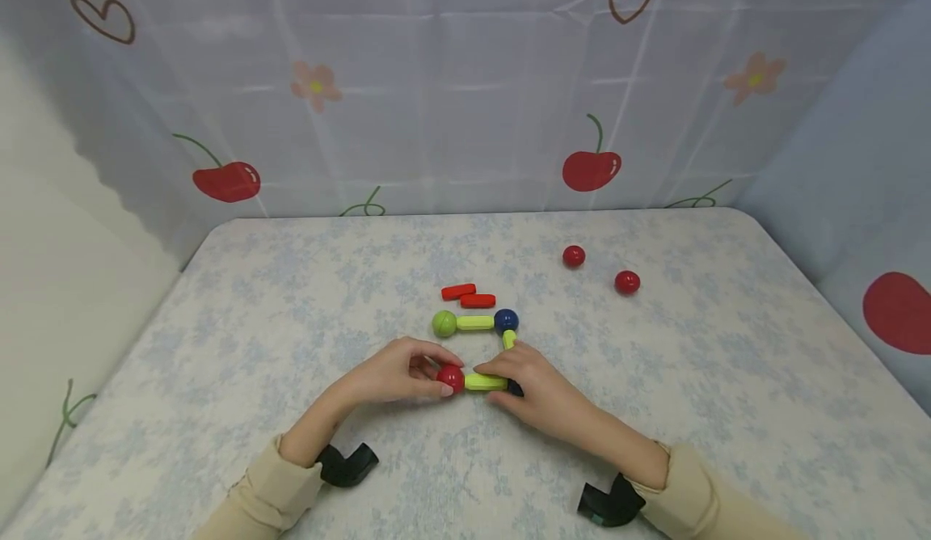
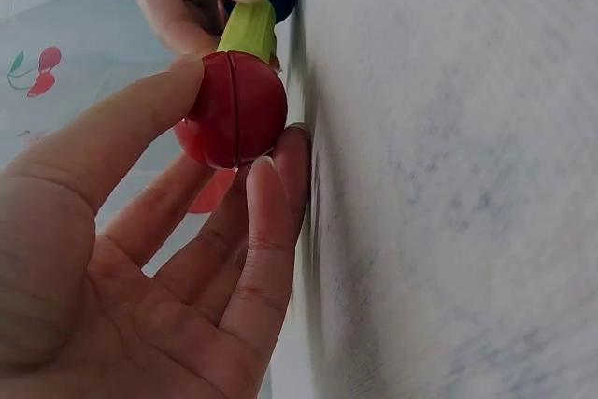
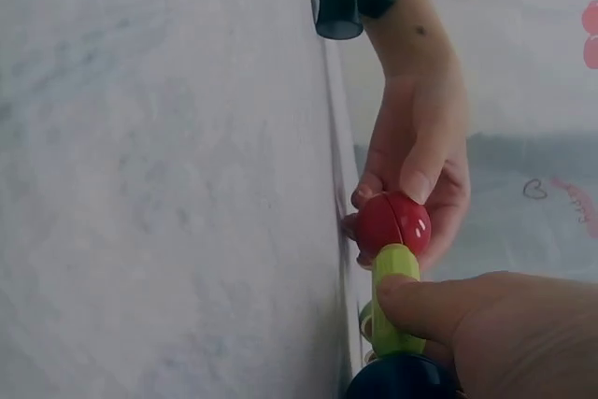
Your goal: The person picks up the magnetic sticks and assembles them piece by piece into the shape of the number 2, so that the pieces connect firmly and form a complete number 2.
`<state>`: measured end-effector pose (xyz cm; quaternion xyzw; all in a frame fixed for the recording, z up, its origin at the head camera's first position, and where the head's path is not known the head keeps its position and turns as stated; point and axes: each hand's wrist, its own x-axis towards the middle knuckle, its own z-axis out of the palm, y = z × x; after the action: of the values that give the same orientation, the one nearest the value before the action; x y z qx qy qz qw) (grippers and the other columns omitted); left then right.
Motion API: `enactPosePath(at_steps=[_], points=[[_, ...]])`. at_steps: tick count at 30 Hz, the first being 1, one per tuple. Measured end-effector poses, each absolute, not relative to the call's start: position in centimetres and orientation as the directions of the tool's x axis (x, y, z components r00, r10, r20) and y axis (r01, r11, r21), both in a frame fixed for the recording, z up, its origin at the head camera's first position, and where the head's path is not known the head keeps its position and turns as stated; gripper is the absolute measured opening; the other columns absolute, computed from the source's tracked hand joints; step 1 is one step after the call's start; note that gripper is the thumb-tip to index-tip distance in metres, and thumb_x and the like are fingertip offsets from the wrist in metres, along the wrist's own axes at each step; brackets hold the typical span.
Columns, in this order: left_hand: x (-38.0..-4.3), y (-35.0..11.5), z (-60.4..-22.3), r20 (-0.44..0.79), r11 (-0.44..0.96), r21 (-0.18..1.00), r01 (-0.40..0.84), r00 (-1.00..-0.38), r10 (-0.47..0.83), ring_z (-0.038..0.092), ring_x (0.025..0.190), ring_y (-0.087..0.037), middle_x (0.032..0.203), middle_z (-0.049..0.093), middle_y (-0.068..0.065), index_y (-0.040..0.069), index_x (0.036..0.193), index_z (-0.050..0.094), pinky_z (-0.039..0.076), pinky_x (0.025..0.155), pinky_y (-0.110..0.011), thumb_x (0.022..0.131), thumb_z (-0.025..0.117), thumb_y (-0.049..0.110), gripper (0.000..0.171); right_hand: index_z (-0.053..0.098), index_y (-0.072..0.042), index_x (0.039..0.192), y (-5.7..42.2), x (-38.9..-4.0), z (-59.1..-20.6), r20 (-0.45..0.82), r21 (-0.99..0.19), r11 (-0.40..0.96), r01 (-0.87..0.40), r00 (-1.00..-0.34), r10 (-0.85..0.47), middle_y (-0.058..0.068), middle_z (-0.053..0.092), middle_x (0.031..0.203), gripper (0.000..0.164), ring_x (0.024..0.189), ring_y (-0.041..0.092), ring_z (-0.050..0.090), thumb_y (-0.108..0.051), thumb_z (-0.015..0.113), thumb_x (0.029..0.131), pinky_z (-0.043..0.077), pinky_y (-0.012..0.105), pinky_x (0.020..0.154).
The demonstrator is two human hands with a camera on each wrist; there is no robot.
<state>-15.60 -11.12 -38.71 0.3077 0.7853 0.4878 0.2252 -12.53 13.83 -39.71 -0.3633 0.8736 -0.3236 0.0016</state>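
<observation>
My left hand holds a glossy red ball with a seam, between thumb and fingers. The ball meets one end of a yellow-green rod, which my right hand pinches between thumb and fingers. At the rod's other end sits a dark blue ball, partly covered by the right hand in the head view. From there a second yellow-green rod runs back to another blue ball. A third rod links that one to a lime green ball.
Two short red rods lie just behind the joined pieces. Farther back on the right are two loose red balls, one behind the other. A printed curtain hangs along the far edge of the patterned table.
</observation>
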Motion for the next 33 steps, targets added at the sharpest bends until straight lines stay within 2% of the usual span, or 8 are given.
enactPosePath(at_steps=[3,8,12,15,19,25,29,33], points=[[-16.0,-11.4,-38.3,-0.040,0.339,0.894,0.292,-0.703,0.710,0.062,0.085,-0.017,0.103,0.065,-0.004,0.000,0.114,0.065,0.051,0.074,-0.029,0.085,0.071,0.011,0.032,0.067,-0.007,0.112,13.6,-12.5,-39.9,0.231,-0.576,0.538,-0.615,-0.754,-0.615,-0.004,0.064,0.100,0.030,0.102,0.015,0.055,-0.008,0.072,0.082,0.019,0.045,0.107],[-18.3,-11.5,-36.7,0.036,0.374,0.851,0.369,-0.752,0.658,0.061,0.093,-0.018,0.106,0.065,-0.009,-0.002,0.116,0.063,0.050,0.080,-0.030,0.087,0.068,0.009,0.031,0.068,-0.008,0.111,13.6,-12.5,-39.9,0.236,-0.593,0.539,-0.599,-0.769,-0.594,-0.004,0.064,0.101,0.029,0.104,0.016,0.055,-0.005,0.072,0.082,0.017,0.043,0.108],[-21.3,-10.1,-35.6,0.089,0.477,0.766,0.430,-0.807,0.584,0.060,0.094,-0.020,0.108,0.064,-0.009,0.000,0.115,0.064,0.049,0.080,-0.029,0.087,0.067,0.008,0.029,0.068,-0.008,0.110,13.6,-12.5,-40.0,0.243,-0.606,0.532,-0.591,-0.775,-0.584,-0.004,0.064,0.102,0.029,0.104,0.015,0.055,-0.005,0.072,0.082,0.017,0.044,0.108],[-23.4,-8.1,-35.3,0.070,0.590,0.644,0.487,-0.806,0.588,0.060,0.090,-0.019,0.103,0.064,-0.008,0.001,0.115,0.064,0.049,0.076,-0.027,0.087,0.067,0.009,0.029,0.068,-0.008,0.110,13.6,-12.4,-40.2,0.249,-0.614,0.526,-0.589,-0.776,-0.579,-0.004,0.064,0.102,0.028,0.104,0.015,0.055,-0.005,0.072,0.082,0.018,0.045,0.107],[-24.8,-5.1,-35.3,-0.024,0.717,0.393,0.576,-0.773,0.634,0.055,0.082,-0.016,0.098,0.060,-0.005,0.005,0.116,0.066,0.047,0.071,-0.026,0.088,0.068,0.015,0.030,0.068,-0.008,0.109,13.5,-12.2,-40.4,0.260,-0.619,0.514,-0.594,-0.773,-0.579,-0.004,0.063,0.102,0.028,0.103,0.015,0.055,-0.005,0.072,0.082,0.018,0.045,0.107],[-25.2,-2.6,-35.7,-0.086,0.741,0.117,0.661,-0.736,0.671,0.054,0.084,-0.018,0.096,0.057,-0.005,0.008,0.100,0.071,0.047,0.070,-0.027,0.086,0.070,0.018,0.018,0.068,-0.007,0.109,13.4,-12.0,-40.4,0.279,-0.623,0.493,-0.608,-0.761,-0.586,-0.004,0.064,0.100,0.027,0.103,0.014,0.055,-0.005,0.071,0.082,0.017,0.044,0.108],[-25.2,-2.1,-36.2,-0.046,0.745,0.079,0.662,-0.744,0.666,0.052,0.081,-0.019,0.088,0.057,-0.004,0.008,0.089,0.070,0.046,0.067,-0.028,0.084,0.071,0.015,0.009,0.068,-0.007,0.109,13.5,-12.0,-40.4,0.275,-0.620,0.496,-0.607,-0.761,-0.587,-0.004,0.064,0.100,0.027,0.103,0.014,0.055,-0.005,0.071,0.083,0.016,0.043,0.108],[-24.8,-2.4,-35.8,0.004,0.759,0.178,0.626,-0.772,0.636,0.053,0.081,-0.016,0.088,0.060,0.000,0.011,0.091,0.069,0.046,0.068,-0.027,0.086,0.069,0.017,0.008,0.068,-0.008,0.108,13.6,-12.1,-40.5,0.277,-0.617,0.502,-0.606,-0.765,-0.582,-0.005,0.064,0.099,0.027,0.102,0.013,0.055,-0.004,0.072,0.082,0.016,0.042,0.108]])
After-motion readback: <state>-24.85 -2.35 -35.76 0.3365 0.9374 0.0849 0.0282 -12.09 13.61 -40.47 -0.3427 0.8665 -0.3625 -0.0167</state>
